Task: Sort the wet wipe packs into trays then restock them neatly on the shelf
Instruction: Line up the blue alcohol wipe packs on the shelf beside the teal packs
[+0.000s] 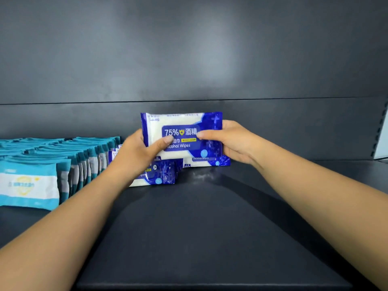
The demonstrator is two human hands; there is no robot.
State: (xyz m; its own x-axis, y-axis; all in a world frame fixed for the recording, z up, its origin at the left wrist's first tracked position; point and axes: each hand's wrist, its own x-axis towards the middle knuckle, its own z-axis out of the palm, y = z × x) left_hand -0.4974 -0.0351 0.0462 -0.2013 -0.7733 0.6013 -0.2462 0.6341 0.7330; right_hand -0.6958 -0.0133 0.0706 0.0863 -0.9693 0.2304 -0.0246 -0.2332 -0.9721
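Hands first: the left hand [137,153] and right hand [230,141] each pinch one short edge of a blue alcohol wipe pack [181,134], thumbs on its printed face, fingers curled behind, so both grips are clamped on it. It stands upright, lifted just above the dark shelf [199,227] near the back wall [189,59].

Setting it down well likely means keeping the label forward and the bottom edge level, then easing it against the blue packs already there. One lying blue pack [159,175] sits partly under the left wrist, and another [210,161] lies behind and below the held one; either could tip the newcomer. A tight row of teal packs [63,162] bounds the left, leaving little room that way.
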